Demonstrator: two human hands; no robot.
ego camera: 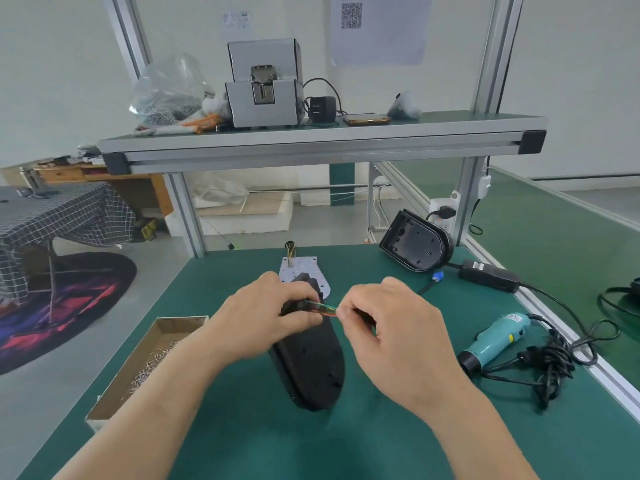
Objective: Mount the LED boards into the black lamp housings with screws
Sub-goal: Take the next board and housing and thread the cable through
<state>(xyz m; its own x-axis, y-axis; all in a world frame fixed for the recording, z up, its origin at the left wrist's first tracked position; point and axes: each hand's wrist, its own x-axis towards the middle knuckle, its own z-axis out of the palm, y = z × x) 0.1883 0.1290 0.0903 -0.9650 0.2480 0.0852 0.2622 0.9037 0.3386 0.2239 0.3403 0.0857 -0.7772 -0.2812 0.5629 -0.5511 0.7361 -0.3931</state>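
A black lamp housing (311,362) lies lengthwise on the green mat (346,441) in front of me. My left hand (266,317) grips its far end. A bundle of coloured wires (323,308) runs from the housing to my right hand (398,337), which pinches the wires' end between thumb and fingers. Behind the housing a white LED board (294,268) lies flat, partly hidden, with a wire tail (290,248) standing up at its far edge. A second black housing (415,245) leans open at the back right.
A cardboard box of screws (152,362) sits at the left edge of the mat. A teal electric screwdriver (491,341) with tangled black cable lies at the right. A black power adapter (490,275) lies behind it. A shelf overhead carries a screw feeder (265,83).
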